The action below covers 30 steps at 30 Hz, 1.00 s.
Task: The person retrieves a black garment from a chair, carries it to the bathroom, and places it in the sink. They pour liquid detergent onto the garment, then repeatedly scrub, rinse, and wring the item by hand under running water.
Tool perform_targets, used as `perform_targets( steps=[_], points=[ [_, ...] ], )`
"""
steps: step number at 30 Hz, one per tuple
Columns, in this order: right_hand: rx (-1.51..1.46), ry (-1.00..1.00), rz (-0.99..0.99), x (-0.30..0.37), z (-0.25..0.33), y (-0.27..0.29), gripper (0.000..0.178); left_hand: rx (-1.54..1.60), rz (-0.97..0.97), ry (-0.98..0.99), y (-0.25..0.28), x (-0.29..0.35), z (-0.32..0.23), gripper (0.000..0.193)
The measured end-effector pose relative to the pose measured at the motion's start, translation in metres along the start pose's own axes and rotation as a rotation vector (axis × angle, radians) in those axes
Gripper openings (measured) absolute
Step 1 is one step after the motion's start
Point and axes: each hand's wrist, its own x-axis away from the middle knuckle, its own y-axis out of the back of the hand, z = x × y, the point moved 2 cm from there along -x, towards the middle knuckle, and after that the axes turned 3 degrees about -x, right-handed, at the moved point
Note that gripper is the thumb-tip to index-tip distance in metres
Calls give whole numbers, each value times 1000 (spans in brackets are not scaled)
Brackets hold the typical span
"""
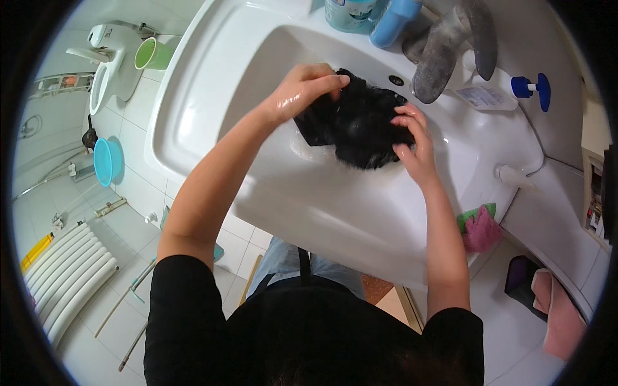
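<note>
A soaked black cloth (367,125), perhaps a garment, lies bunched in the basin of the white sink (322,206). At its upper left edge, my left hand (309,90) is closed on a fold, thumb and fingers pinching it. My right hand (417,138) curls over the opposite edge, thumb below and fingers above, gripping the fabric. Both hands look wet. A little whitish foam or water shows beneath the cloth. The overflow hole (396,80) is visible just beyond it.
Behind the basin stand a grey faucet (444,55), a blue bottle (394,22), a light-blue container (349,14) and a white pump bottle (489,93). Pink and green rags (481,228) hang at the sink's right edge. A toilet, a green bin (153,54) and a white radiator (74,276) are left.
</note>
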Motion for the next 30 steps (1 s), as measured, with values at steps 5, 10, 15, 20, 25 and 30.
perform_targets(
  steps=[5, 10, 15, 20, 25, 30],
  points=[
    [608, -91, 75, 17, 15, -63, 74, -1030, -19, -285, -68, 36, 30, 102],
    [803, -91, -45, -1, -30, -86, 63, -1310, -149, -185, -92, 13, 57, 48],
    [904, 12, -139, -27, -78, -89, 24, -1194, 33, 53, -89, -32, 62, 38],
    [522, -67, -316, -51, -46, -62, 21, -759, -107, -35, -49, -38, 29, 33],
    [232, -14, -89, -9, 1, -9, 29, -372, -47, -62, -22, 14, 5, 55],
    [597, -81, 222, 23, 18, -73, 72, -1090, 11, -318, -58, 50, 24, 88]
  ],
)
